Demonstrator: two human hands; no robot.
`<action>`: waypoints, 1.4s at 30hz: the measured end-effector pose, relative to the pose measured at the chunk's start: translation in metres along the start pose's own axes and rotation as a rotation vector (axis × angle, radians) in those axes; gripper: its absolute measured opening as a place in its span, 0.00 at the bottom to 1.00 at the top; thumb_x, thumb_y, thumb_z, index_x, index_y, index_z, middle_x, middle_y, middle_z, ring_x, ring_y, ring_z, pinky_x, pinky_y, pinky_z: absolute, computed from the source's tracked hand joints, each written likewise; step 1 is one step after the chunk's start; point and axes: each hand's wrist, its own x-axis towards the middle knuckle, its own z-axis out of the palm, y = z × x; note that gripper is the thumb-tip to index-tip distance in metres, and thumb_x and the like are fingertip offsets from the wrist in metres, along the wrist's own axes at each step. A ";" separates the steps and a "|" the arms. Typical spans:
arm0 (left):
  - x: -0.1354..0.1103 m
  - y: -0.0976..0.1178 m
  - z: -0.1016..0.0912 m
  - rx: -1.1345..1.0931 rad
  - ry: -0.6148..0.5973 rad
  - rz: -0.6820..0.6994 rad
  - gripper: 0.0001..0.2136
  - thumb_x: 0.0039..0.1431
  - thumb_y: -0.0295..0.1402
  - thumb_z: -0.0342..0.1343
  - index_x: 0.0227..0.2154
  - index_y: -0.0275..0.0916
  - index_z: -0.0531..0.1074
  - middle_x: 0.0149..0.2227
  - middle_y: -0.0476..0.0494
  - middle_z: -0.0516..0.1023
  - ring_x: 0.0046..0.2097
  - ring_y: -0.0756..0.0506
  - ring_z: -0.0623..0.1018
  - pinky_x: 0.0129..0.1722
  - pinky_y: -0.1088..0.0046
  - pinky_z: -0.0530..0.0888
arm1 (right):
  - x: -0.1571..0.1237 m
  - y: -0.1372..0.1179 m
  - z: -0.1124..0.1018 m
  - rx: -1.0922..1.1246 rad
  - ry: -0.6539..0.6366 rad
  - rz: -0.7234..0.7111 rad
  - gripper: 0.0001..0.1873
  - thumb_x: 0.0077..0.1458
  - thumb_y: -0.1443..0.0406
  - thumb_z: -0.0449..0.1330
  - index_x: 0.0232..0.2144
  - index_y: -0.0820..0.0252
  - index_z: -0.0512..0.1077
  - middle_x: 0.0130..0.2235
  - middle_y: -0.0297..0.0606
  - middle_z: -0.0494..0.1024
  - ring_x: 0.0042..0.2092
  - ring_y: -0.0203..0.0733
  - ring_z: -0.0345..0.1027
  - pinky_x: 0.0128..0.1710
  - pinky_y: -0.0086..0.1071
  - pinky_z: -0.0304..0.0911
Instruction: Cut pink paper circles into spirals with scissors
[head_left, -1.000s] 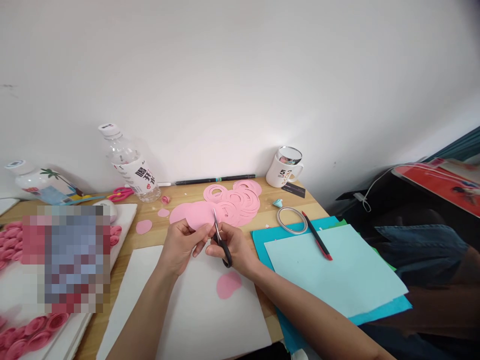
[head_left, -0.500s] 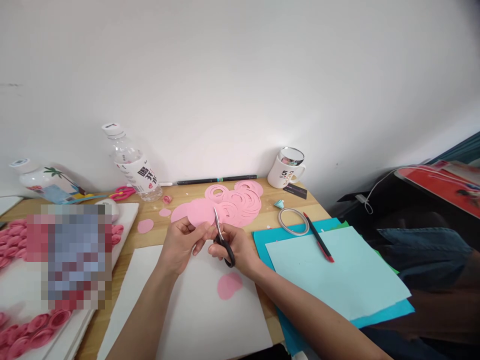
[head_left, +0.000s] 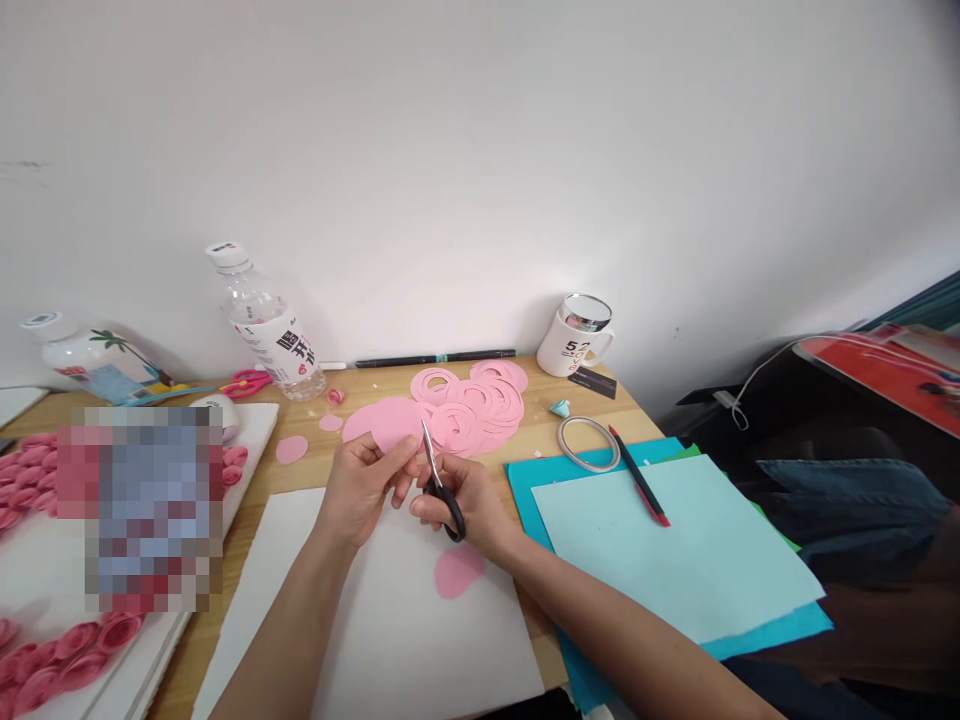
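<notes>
Between the thumb and fingers of my left hand (head_left: 369,485) is a round pink paper piece (head_left: 394,425). My right hand (head_left: 469,500) grips black-handled scissors (head_left: 448,508), their blades pointing up beside the paper's right edge. Behind the hands lies a heap of pink paper rings (head_left: 487,400). Under my wrists is a white board (head_left: 382,620), with overlapping pink paper discs (head_left: 459,573) on it. Smaller pink paper discs (head_left: 292,449) lie on the wood to the left.
A water bottle (head_left: 274,335), a white mug (head_left: 574,340) and a black pen (head_left: 397,361) line the wall. Right, a tape ring (head_left: 589,443) and a red-black pen (head_left: 639,475) rest by pale blue paper (head_left: 675,560). Pink paper roses (head_left: 82,650) cover a board at left.
The scissors and my right hand have shifted slightly left and down, and the blades look nearly closed. My left hand still holds the pink paper.
</notes>
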 end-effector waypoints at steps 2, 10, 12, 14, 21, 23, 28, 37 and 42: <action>0.000 -0.001 0.000 0.023 0.010 0.012 0.11 0.47 0.34 0.59 0.16 0.35 0.67 0.14 0.53 0.67 0.14 0.57 0.60 0.14 0.79 0.57 | 0.000 -0.001 0.000 0.013 -0.006 -0.036 0.25 0.31 0.54 0.70 0.26 0.61 0.64 0.18 0.26 0.63 0.19 0.29 0.53 0.18 0.24 0.51; 0.000 -0.001 0.001 0.079 0.006 -0.014 0.09 0.44 0.33 0.61 0.17 0.35 0.68 0.12 0.54 0.64 0.13 0.57 0.59 0.12 0.80 0.56 | 0.002 -0.004 -0.005 0.001 0.022 -0.104 0.27 0.30 0.54 0.70 0.30 0.60 0.63 0.25 0.30 0.64 0.27 0.33 0.58 0.26 0.27 0.53; 0.000 -0.002 0.001 0.071 0.008 -0.014 0.09 0.44 0.33 0.61 0.17 0.35 0.69 0.12 0.54 0.64 0.13 0.57 0.59 0.12 0.80 0.56 | 0.002 -0.002 -0.005 -0.001 0.014 -0.106 0.27 0.31 0.54 0.70 0.30 0.60 0.63 0.25 0.30 0.64 0.27 0.33 0.57 0.26 0.27 0.53; 0.000 -0.002 0.001 0.062 0.009 -0.014 0.08 0.44 0.33 0.61 0.18 0.35 0.70 0.13 0.54 0.64 0.13 0.57 0.59 0.12 0.80 0.55 | 0.002 -0.002 -0.004 0.004 0.009 -0.111 0.27 0.31 0.53 0.69 0.30 0.60 0.63 0.24 0.29 0.63 0.25 0.32 0.55 0.25 0.26 0.51; 0.000 -0.001 0.001 0.053 0.007 0.000 0.09 0.45 0.31 0.59 0.15 0.36 0.67 0.12 0.55 0.64 0.13 0.57 0.59 0.12 0.80 0.55 | 0.002 -0.009 -0.002 0.034 -0.011 -0.101 0.27 0.31 0.53 0.69 0.28 0.60 0.62 0.20 0.25 0.58 0.22 0.28 0.47 0.20 0.25 0.43; -0.001 0.000 0.001 0.048 0.011 0.005 0.09 0.45 0.31 0.60 0.15 0.36 0.67 0.12 0.55 0.63 0.13 0.57 0.59 0.13 0.80 0.55 | 0.001 -0.010 -0.002 0.035 -0.009 -0.092 0.27 0.30 0.53 0.69 0.28 0.60 0.62 0.19 0.25 0.58 0.21 0.28 0.46 0.20 0.25 0.43; -0.001 0.001 0.000 0.034 0.010 0.009 0.08 0.44 0.31 0.60 0.16 0.36 0.68 0.12 0.55 0.64 0.14 0.57 0.60 0.13 0.80 0.55 | 0.000 -0.009 -0.002 0.043 -0.008 -0.072 0.26 0.31 0.54 0.70 0.28 0.61 0.63 0.19 0.25 0.59 0.20 0.28 0.46 0.19 0.25 0.43; 0.000 0.001 0.000 0.033 0.022 0.013 0.09 0.46 0.31 0.59 0.16 0.35 0.67 0.12 0.56 0.64 0.13 0.58 0.59 0.13 0.81 0.54 | 0.000 -0.011 -0.002 0.028 0.037 -0.033 0.24 0.30 0.56 0.70 0.27 0.61 0.64 0.19 0.27 0.64 0.20 0.28 0.53 0.18 0.24 0.51; 0.001 0.001 0.000 0.025 0.029 0.020 0.11 0.46 0.31 0.58 0.15 0.35 0.64 0.11 0.56 0.62 0.13 0.58 0.59 0.13 0.81 0.54 | 0.000 -0.010 -0.003 0.007 0.057 -0.015 0.23 0.31 0.57 0.70 0.26 0.60 0.64 0.18 0.27 0.65 0.19 0.28 0.54 0.17 0.24 0.51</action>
